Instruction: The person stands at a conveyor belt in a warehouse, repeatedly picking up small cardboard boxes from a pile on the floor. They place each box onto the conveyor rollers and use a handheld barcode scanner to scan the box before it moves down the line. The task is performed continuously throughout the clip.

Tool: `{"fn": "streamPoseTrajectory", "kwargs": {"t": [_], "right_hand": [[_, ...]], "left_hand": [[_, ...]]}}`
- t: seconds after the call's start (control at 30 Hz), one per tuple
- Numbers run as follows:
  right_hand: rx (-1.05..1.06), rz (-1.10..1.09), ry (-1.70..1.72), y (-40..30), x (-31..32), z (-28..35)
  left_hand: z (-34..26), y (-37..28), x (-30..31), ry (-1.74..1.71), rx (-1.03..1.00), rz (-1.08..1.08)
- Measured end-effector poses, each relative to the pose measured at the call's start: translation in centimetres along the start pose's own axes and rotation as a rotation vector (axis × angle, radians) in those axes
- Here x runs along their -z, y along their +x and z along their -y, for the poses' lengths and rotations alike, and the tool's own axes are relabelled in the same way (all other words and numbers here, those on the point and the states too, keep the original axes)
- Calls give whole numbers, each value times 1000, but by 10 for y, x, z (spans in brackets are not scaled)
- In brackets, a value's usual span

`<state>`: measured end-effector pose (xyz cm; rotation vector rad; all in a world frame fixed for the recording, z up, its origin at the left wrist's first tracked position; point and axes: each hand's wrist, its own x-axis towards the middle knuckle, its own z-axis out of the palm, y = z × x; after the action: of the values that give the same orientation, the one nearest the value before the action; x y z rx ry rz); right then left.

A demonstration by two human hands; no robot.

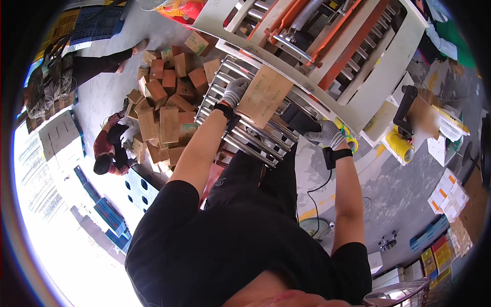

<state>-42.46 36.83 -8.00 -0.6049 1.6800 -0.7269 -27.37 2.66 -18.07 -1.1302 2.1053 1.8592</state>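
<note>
A closed cardboard box point(265, 96) bearing print lies on a metal roller conveyor point(264, 144), beside the white and orange frame of a carton-sealing machine point(368, 126). At the box's left side is my left hand point(235, 93), in a striped knit glove, its fingers curled near the edge; whether they grip it is unclear. My right hand point(326, 133), gloved alike, is to the right of the box, around the end of a dark block-shaped object point(301, 119) that I cannot identify more exactly. Both wrists wear black straps, the right one with a cable.
Many cardboard boxes point(168, 124) are heaped on the floor at left. A person point(109, 144) bends beside the heap, and another person point(88, 71) is at upper left. Rolls of yellow tape point(399, 146) sit at right. A cable point(316, 207) hangs below my right wrist.
</note>
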Motion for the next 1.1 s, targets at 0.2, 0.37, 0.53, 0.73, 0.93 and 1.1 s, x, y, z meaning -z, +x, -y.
{"fn": "streamPoseTrajectory", "kwargs": {"t": [0.2,0.37,0.53,0.73,0.93,1.1], "right_hand": [[-86,43,91,30,-10,1],[-119,80,104,26,-14,30],[-34,-6,22,30,-26,12],[-95,-38,16,25,-27,11],[195,-322,-602,8,-50,23],[-124,304,-262,7,-103,44]], "left_hand": [[-47,12,7,685,167,52],[-45,0,14,817,333,-134],[-14,-7,59,572,287,-262],[-133,-90,30,593,27,-370],[-129,-133,-36,773,96,-86],[-68,-216,16,614,379,133]]}}
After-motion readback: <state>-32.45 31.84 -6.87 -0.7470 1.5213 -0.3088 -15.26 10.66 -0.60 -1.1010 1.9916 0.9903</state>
